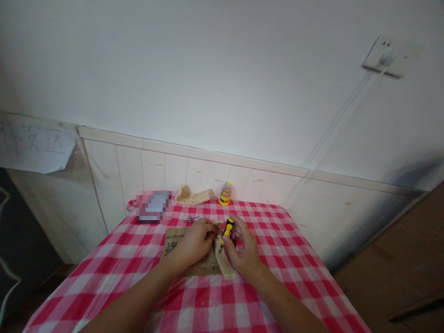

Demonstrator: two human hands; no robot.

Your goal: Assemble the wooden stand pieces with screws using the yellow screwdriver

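Note:
My right hand (245, 249) is closed around a short yellow-and-black screwdriver (229, 227), tilted with its tip pointing down at a pale wooden piece (226, 267). Small dark metal hardware shows on the wood near the tip, too small to name. My left hand (196, 240) has its fingers pinched together at the upper part of the wooden piece; the fingertips partly hide what they grip. Under the left hand and the wood lies a brown printed sheet (173, 236), paper or cloth. Several small metal screws or fittings (190, 218) rest just beyond the left hand.
A red-and-white checked cloth (277, 268) covers the table. Along the back stand another curved wooden piece (194, 198), a yellow-labelled bottle (225, 194) and a blurred-out flat device (155, 207). Behind is the wall, with a socket (386, 58) and hanging cable.

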